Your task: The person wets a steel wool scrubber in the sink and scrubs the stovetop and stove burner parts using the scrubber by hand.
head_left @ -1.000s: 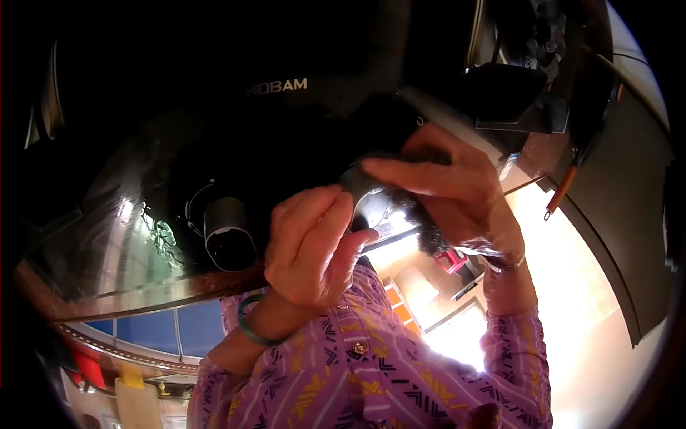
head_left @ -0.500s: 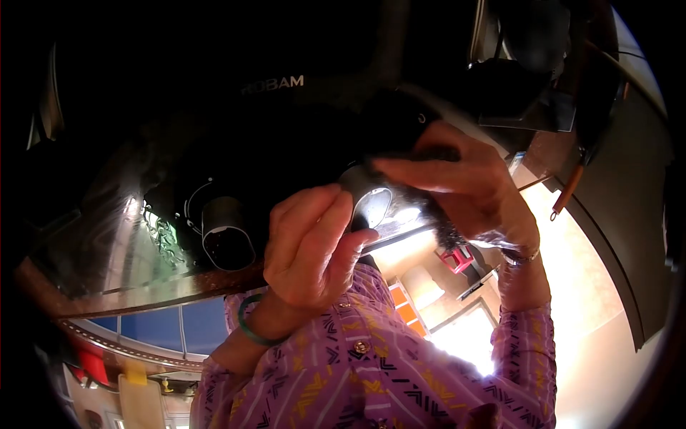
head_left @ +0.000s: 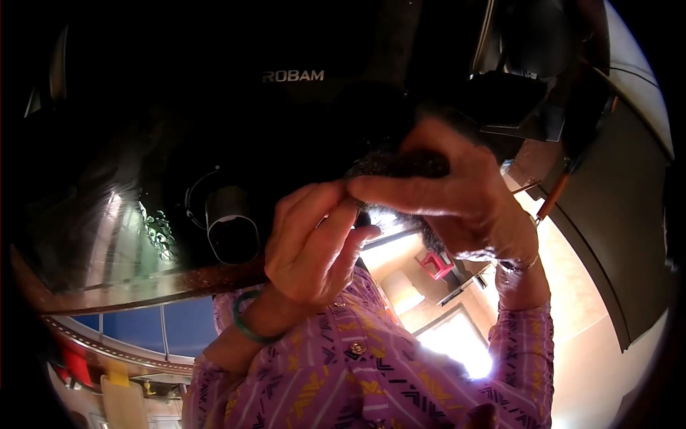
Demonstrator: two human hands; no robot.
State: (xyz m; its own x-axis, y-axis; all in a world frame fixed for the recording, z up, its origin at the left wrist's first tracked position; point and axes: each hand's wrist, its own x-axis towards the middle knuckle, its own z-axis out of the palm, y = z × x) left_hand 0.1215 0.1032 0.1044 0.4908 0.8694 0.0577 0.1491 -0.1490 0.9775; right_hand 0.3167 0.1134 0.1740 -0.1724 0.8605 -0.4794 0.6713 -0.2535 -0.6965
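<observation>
A black glass-topped cooktop (head_left: 78, 236) with ROBAM lettering (head_left: 293, 76) lies before me. My left hand (head_left: 307, 247), wearing a green bangle (head_left: 245, 322), has its fingers and thumb closed around the right-hand knob (head_left: 363, 217), which is mostly hidden now. A dark, wiry mesh scouring pad (head_left: 418, 166) is in my right hand (head_left: 475, 193), pressed at the top of that knob. The right thumb meets the left fingertips there. The other knob (head_left: 232, 225) stands untouched to the left, with a pale metallic rim.
Dark burner supports and a pan-like shape (head_left: 507, 100) sit at the upper right. A wooden handle (head_left: 554, 196) projects near the right side. The counter edge (head_left: 143, 294) runs in front of my patterned shirt (head_left: 357, 379). A red stool (head_left: 434, 264) stands on the floor below.
My right hand and the scouring pad have moved left and down over the knob, covering its bright face. The left hand keeps its hold. The view has shifted slightly.
</observation>
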